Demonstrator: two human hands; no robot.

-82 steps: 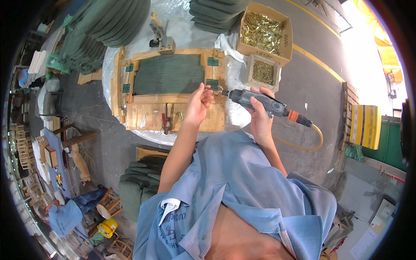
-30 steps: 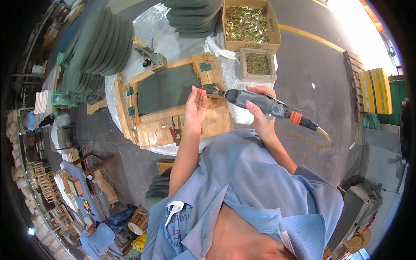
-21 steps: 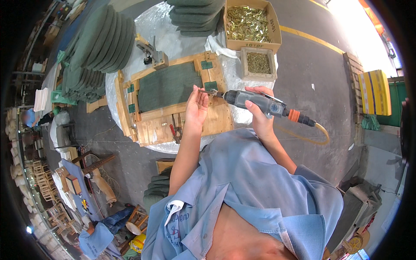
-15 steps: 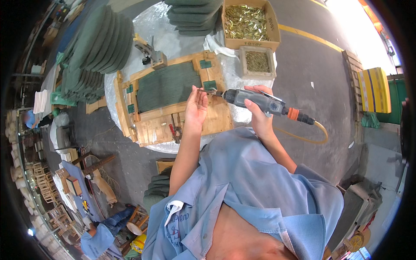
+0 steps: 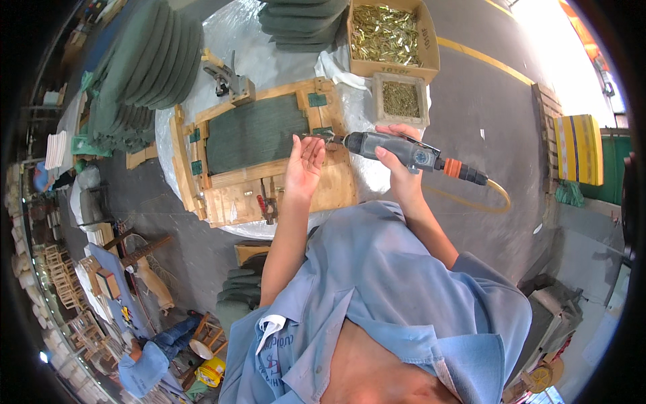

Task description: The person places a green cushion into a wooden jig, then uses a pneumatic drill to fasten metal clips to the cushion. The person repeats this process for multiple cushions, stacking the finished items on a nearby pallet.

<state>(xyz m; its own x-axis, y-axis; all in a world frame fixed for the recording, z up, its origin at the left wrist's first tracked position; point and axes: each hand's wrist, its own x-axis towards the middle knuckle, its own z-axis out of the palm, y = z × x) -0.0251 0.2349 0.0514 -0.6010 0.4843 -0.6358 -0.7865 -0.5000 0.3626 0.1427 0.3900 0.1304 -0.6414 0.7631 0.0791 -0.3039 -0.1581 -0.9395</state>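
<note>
My right hand (image 5: 402, 165) is wrapped round a grey-and-black air drill (image 5: 389, 149), held level with its bit pointing left. Just below the tip of the drill bit (image 5: 323, 137) is my left hand (image 5: 305, 166), palm up, its fingers apart and slightly curled. Whether the fingertips touch the bit is hard to make out. Beneath both hands lies a wooden jig (image 5: 282, 195), with a dark green padded panel (image 5: 256, 131) set in its frame. Red-handled pliers (image 5: 266, 206) rest on the jig's near part.
A toggle clamp (image 5: 232, 84) stands at the jig's far edge. Beyond it are stacks of green pads (image 5: 151, 60). A cardboard box (image 5: 393, 69) of brass-coloured metal pieces and a smaller tray (image 5: 377, 101) of screws stand at far right. A yellow hose (image 5: 498, 207) trails from the drill.
My left fingers, pinched near the bit's tip before, have spread and sit slightly lower. The drill has barely moved. The whole view has shifted a little.
</note>
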